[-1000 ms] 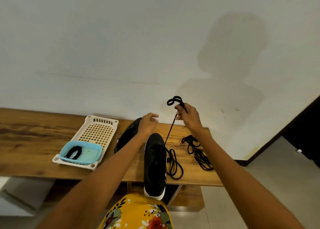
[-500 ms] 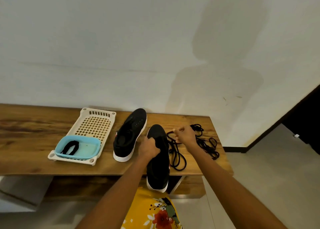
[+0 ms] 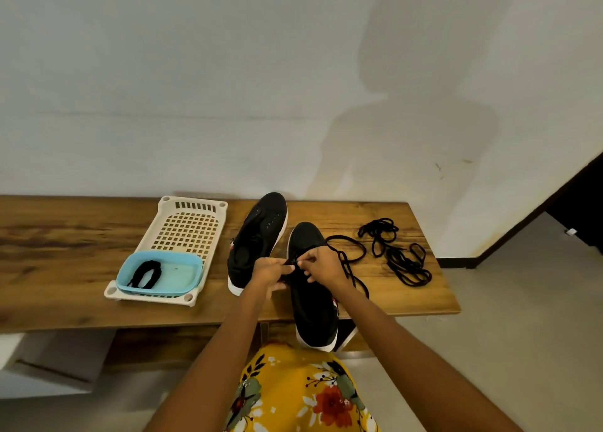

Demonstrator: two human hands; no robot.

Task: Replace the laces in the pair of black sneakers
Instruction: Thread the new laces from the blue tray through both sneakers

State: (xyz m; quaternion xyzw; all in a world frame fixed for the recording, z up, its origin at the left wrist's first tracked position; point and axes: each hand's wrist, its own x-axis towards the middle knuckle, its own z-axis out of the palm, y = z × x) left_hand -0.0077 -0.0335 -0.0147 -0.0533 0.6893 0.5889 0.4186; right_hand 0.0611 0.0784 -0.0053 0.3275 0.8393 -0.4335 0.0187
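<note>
You see a wooden table along a white wall, a cream perforated tray at its left, a light blue tub on the tray's near end, grey floor at right.

Near sneaker: eyelet area covered by left hand and right hand; which eyelet the lace enters cannot be told. Lace tip hidden between the fingers. Far sneaker: heel partly behind the left hand. Small red mark on its side too small to read. Loose laces: tangled, count unclear. Black item in the blue tub: too small to identify. Table cut off at the left edge.
</note>
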